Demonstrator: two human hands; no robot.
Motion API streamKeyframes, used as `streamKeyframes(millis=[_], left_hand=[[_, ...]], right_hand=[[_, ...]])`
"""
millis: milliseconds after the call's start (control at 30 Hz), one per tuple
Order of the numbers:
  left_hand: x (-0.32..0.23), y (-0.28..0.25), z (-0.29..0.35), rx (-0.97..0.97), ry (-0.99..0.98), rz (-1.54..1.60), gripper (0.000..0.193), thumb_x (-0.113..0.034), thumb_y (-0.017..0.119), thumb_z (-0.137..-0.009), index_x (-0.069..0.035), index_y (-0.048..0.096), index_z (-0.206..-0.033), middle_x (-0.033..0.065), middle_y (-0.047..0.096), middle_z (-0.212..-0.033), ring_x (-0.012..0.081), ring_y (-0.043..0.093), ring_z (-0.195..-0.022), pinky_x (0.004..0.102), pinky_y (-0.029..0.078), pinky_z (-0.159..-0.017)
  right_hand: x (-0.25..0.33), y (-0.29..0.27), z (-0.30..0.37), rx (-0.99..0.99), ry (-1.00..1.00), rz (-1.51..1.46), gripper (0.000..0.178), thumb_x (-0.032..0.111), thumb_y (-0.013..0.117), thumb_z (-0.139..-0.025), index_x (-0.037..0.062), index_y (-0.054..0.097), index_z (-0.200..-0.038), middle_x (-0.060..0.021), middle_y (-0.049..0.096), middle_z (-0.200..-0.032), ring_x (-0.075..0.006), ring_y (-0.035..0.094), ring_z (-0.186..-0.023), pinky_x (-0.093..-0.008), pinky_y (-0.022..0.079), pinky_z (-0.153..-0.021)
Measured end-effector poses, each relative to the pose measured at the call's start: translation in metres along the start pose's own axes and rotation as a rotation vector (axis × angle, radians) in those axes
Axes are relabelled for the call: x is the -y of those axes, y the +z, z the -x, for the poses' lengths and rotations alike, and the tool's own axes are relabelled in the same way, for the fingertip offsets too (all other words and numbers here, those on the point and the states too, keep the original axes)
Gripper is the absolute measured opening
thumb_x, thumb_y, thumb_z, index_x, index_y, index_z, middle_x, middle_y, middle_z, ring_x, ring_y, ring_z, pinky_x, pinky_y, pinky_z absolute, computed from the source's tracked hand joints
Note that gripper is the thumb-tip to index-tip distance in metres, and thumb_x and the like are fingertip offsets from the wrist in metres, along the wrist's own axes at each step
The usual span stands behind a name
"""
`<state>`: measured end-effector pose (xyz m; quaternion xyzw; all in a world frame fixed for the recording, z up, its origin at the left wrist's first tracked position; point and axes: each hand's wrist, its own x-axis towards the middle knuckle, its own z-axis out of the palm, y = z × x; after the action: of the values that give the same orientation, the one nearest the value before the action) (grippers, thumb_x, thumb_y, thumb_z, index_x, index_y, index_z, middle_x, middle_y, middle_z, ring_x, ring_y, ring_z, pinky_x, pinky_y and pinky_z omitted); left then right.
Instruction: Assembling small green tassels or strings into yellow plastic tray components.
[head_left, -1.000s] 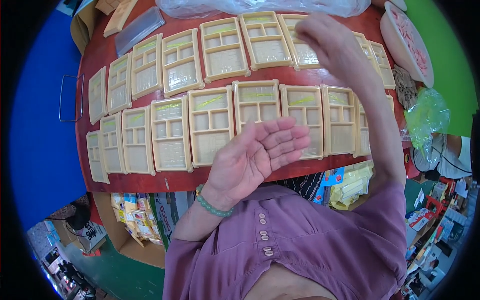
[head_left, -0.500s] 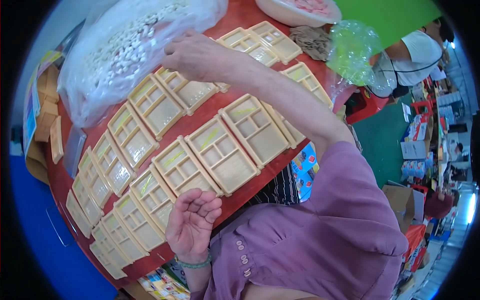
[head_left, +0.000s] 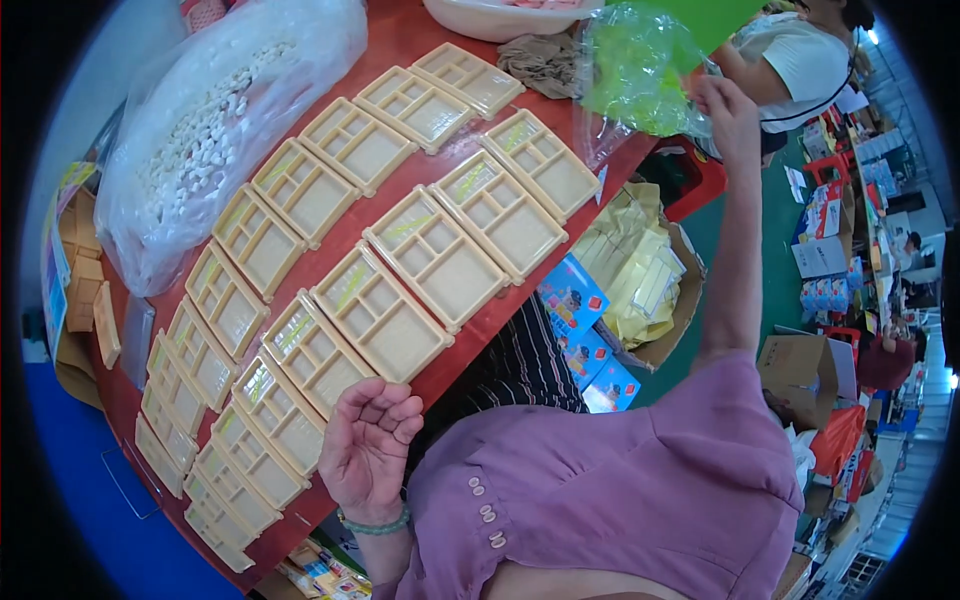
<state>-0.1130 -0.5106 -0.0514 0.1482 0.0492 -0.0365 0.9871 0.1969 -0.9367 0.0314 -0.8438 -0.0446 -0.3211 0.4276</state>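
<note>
Two curved rows of cream compartment trays (head_left: 409, 310) lie on the red tabletop (head_left: 395, 30). Thin yellow-green pieces show in the narrow end compartments of many. My left hand (head_left: 370, 440) is at the front edge, palm up, fingers loosely curled and apart, with nothing visible in it. It is nearest the front-row trays, and a green bead bracelet circles its wrist. My right arm stretches far right. There my right hand (head_left: 728, 112) has its bent fingers at the edge of a clear plastic bag (head_left: 625, 85) with yellow-green contents; the fingertips are partly hidden.
A large clear bag of small white pieces (head_left: 215, 130) covers the back left. A white basin (head_left: 500, 18) and a crumpled brown cloth (head_left: 540, 65) are at the back. Below the right edge stands a carton of yellow paper (head_left: 635, 270). Another person (head_left: 790, 70) sits at far right.
My right hand has left the back row of trays and swung right to the clear bag. My left hand keeps its curled pose. The whole view has shifted.
</note>
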Motion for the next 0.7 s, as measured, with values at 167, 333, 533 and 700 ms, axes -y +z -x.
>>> streamKeyframes(millis=[167, 333, 533, 700], left_hand=[[0.014, 0.009, 0.000, -0.019, -0.027, -0.073, 0.050, -0.031, 0.042, -0.098, 0.010, 0.040, -0.127, 0.0305, 0.052, -0.122, 0.0379, 0.056, -0.113, 0.0449, 0.048, -0.095], [0.021, 0.014, -0.009, -0.022, -0.065, -0.152, 0.047, -0.028, 0.038, -0.099, 0.009, 0.041, -0.128, 0.0287, 0.053, -0.122, 0.0371, 0.056, -0.112, 0.0427, 0.049, -0.093], [0.019, 0.021, 0.002, -0.149, -0.006, -0.174, 0.045, -0.027, 0.038, -0.099, 0.010, 0.044, -0.124, 0.0278, 0.056, -0.118, 0.0352, 0.059, -0.109, 0.0419, 0.050, -0.092], [0.020, 0.022, -0.007, -0.130, -0.072, -0.181, 0.043, -0.027, 0.039, -0.099, 0.009, 0.046, -0.122, 0.0270, 0.057, -0.116, 0.0335, 0.060, -0.107, 0.0411, 0.050, -0.092]], right_hand=[[-0.061, 0.033, -0.061, 0.715, -0.043, 0.744, 0.024, 0.021, 0.055, -0.084, 0.0026, 0.068, -0.092, -0.0179, 0.066, -0.082, -0.0265, 0.064, -0.072, -0.0345, 0.050, -0.069], [-0.163, 0.028, -0.116, 0.738, -0.220, 0.975, 0.025, 0.011, 0.054, -0.083, -0.0019, 0.061, -0.103, -0.0230, 0.063, -0.099, -0.0393, 0.060, -0.093, -0.0442, 0.047, -0.082], [-0.138, 0.056, -0.109, 0.829, -0.298, 0.820, 0.036, 0.023, 0.062, -0.081, 0.0012, 0.061, -0.110, -0.0217, 0.063, -0.110, -0.0361, 0.060, -0.101, -0.0419, 0.046, -0.087], [-0.248, 0.031, -0.149, 0.716, -0.445, 0.839, 0.047, 0.027, 0.065, -0.077, 0.0034, 0.057, -0.117, -0.0201, 0.058, -0.118, -0.0363, 0.059, -0.102, -0.0414, 0.047, -0.088]])
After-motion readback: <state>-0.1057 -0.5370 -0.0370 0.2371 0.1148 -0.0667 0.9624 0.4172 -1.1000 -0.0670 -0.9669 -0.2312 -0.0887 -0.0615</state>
